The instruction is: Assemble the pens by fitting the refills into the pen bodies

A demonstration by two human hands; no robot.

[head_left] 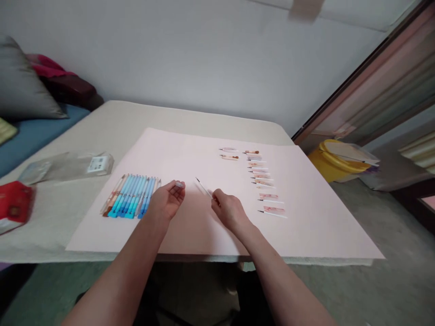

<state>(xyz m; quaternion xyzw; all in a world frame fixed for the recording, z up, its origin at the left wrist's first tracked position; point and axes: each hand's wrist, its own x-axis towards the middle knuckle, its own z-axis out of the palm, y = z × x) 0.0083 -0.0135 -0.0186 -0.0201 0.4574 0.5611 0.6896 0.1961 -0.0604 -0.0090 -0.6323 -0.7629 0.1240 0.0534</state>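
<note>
My left hand [166,200] is curled above the pink sheet [306,226], pinching a small pale pen part [179,184] at its fingertips. My right hand [227,209] is closed on a thin white pen refill [203,186] that points up and to the left. A row of several blue and tan pens [131,195] lies side by side just left of my left hand. To the right of my right hand, several taken-apart pens with pinkish barrels [268,197] lie in a column on the sheet.
The low table [112,122] carries a clear plastic package [66,166] and a red box [13,206] at the left. A yellow tub [335,160] stands on the floor at the right. Cushions and a blue mattress [30,131] are at the far left.
</note>
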